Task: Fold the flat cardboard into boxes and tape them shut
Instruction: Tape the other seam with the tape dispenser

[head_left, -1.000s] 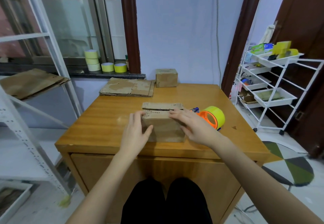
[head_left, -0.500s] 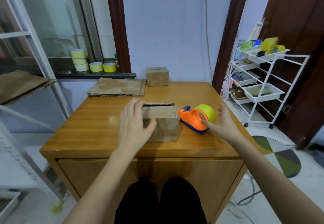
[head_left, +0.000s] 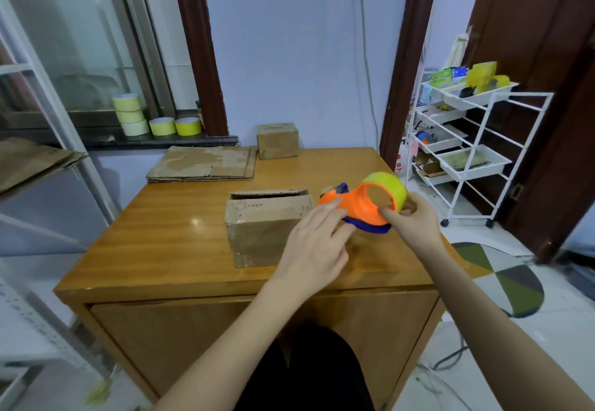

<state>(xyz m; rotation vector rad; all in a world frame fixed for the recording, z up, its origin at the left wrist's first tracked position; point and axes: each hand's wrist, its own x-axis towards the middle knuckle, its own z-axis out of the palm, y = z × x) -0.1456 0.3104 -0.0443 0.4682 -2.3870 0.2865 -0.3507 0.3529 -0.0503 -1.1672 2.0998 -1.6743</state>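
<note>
Presently one folded box (head_left: 269, 227) stands near the middle of the wooden table (head_left: 167, 233), its top flaps turned down but, as far as can be seen, with no tape across the seam; a rear flap edge stands slightly proud. A second, smaller box (head_left: 277, 140) sits at the table's far edge against the wall and appears closed; whether it is taped cannot be told. A stack of flat cardboard (head_left: 203, 163) lies beside it at the far left, not yet folded.

The tape dispenser (head_left: 360, 206), orange with a yellow-green roll, is just right of the folded box and raised off the table. The right hand (head_left: 410, 222) grips it at the roll end, fingers curled round the rim. The left hand (head_left: 317, 243) has its fingers extended and fairly straight, the tips touching the dispenser's orange body near the nose; it grips nothing.

Assessment: folding of the current box is complete, sealing has not begun. Remaining work appears to be taping this box and then folding and taping the stacked sheets. Spare tape rolls (head_left: 154, 117) stand on the window ledge.
</note>
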